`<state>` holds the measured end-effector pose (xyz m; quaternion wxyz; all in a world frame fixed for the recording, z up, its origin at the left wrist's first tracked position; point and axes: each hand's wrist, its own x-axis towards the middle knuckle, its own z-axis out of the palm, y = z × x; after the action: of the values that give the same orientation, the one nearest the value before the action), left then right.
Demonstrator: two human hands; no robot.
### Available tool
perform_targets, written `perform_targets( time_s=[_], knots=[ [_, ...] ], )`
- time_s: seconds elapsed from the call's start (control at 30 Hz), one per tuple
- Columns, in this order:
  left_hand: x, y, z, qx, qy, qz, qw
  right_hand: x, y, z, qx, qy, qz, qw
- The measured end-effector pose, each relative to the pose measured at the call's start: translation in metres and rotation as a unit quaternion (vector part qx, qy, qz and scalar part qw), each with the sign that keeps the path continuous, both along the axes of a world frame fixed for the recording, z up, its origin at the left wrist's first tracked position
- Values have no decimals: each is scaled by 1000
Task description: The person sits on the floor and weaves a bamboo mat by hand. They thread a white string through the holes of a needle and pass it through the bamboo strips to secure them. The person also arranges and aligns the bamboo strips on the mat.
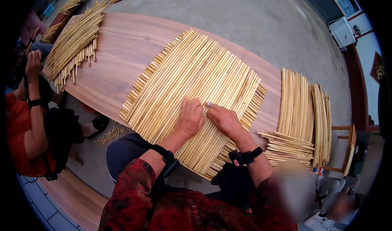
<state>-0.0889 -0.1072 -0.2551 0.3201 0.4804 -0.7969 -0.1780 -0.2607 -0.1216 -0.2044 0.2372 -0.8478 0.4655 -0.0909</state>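
Observation:
A mat of straw-coloured stalks [179,73] lies in front of me on the wooden table. Its top stalks run side by side, and short ends of a lower, crosswise layer [139,86] stick out along its left and right edges. My left hand [189,119] rests on the middle of the mat with its fingers curled together. Close beside it, my right hand [224,119] is closed too, its fingertips almost meeting the left ones. A small silvery spot shows at the right hand's index finger. Whatever the fingertips pinch is too small to make out.
Loose stalks are heaped on the table's [118,39] left end [81,34]. More stalk bundles [295,104] lie at the right end, partly crossed by a sideways pile [290,146]. A person in orange [36,137] sits at the left. Cut pieces [111,133] litter the floor.

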Motion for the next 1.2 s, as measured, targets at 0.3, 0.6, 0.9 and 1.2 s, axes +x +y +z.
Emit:
perform_targets(
  time_s=[0.3,0.6,0.9,1.2],
  knots=[
    [-2,-1,3,-15,-3,6,1000,-2,0,-8,-23,-25,-13,999],
    [0,0,2,-10,-23,4,1000,0,4,-7,-45,-16,-6,999],
    [0,0,5,-32,-8,-4,999,0,3,-10,-30,-14,-19,999],
    [1,0,0,-29,-9,0,1000,2,-6,-7,3,-24,-27,999]
  ],
)
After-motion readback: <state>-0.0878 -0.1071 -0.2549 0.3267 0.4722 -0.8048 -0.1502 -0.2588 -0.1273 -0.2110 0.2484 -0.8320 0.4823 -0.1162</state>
